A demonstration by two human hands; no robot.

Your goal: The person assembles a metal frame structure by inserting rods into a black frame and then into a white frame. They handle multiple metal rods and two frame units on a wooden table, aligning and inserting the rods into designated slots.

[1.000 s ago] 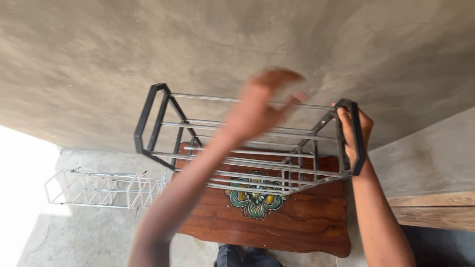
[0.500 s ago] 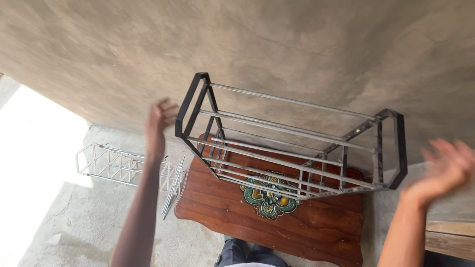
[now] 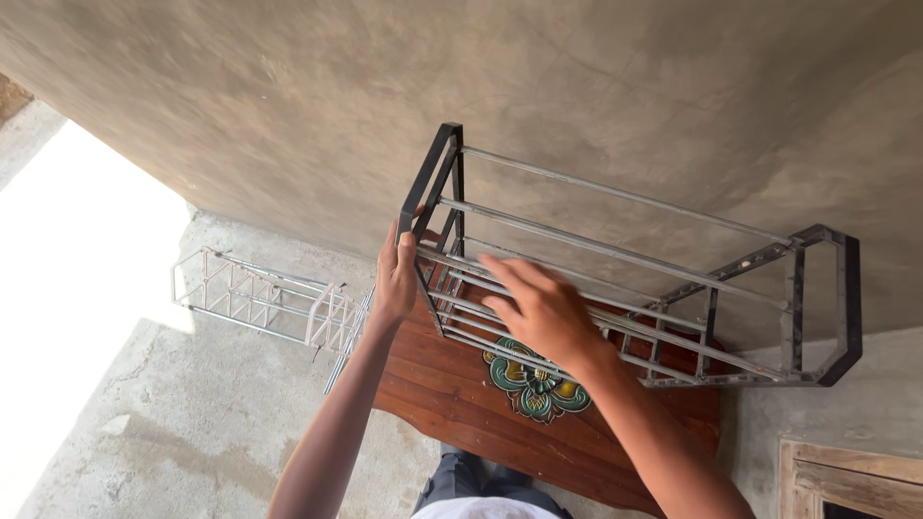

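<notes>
A metal rack (image 3: pixel 615 252) with black end frames and several silver rods stands on a low brown wooden table (image 3: pixel 452 404) against a grey wall. My left hand (image 3: pixel 396 279) grips the rack's left end frame near its lower corner. Over the front rods near the left end hovers my right hand (image 3: pixel 540 309), fingers spread and blurred; I cannot tell whether it touches them. A green and yellow flower ornament (image 3: pixel 535 386) decorates the table top just below my right hand.
A white wire rack (image 3: pixel 261 300) lies on its side on the concrete floor, left of the table. The plastered wall (image 3: pixel 596 96) rises right behind the metal rack. A wooden frame corner (image 3: pixel 846 476) shows at bottom right. Bright sunlight covers the floor at far left.
My left hand has come in from the air and closed on the rack's left end frame. My right hand has swung from far right to above the front rods.
</notes>
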